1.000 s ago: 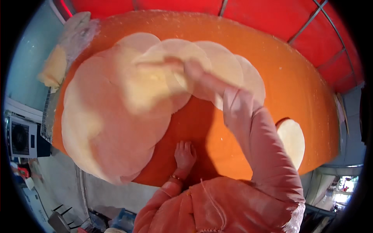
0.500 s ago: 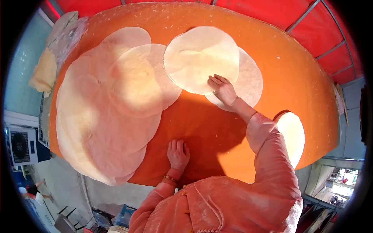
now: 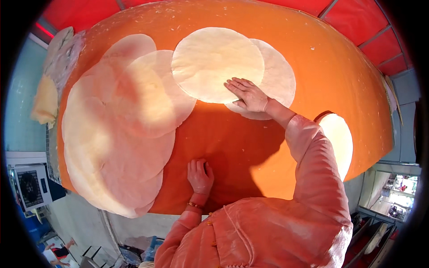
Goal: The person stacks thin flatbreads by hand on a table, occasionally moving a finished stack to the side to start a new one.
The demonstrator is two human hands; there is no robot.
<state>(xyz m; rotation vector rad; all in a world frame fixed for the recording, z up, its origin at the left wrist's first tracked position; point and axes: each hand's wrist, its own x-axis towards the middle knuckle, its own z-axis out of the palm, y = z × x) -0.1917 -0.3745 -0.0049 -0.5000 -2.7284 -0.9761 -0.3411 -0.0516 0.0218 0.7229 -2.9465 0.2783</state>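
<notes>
A thin, round, pale dough sheet [image 3: 210,58] lies on the orange table, partly over another round sheet [image 3: 279,76] at its right. My right hand [image 3: 248,94] rests flat on its lower right part, fingers stretched out. My left hand [image 3: 200,176] is on the bare tabletop near the front edge, its fingers lightly bent and holding nothing. To the left spreads a wide layer of overlapping dough sheets [image 3: 129,156], and the upper sheet's left edge overlaps one of them. By my right upper arm sits a brightly lit round stack of pale sheets [image 3: 336,143], partly hidden by the sleeve.
The orange table [image 3: 339,85] has a curved-looking far edge against red panels [image 3: 357,22]. Crumpled cloth and plastic [image 3: 60,67] lie at the far left. A white boxy appliance [image 3: 31,185] stands beyond the left side. Behind, at lower left, a person [image 3: 58,253] is partly visible.
My right hand has flattened out on the upper dough sheet, which has slid slightly left over its neighbours and looks smoother. My left hand stays in nearly the same place. The whole view has shifted a little.
</notes>
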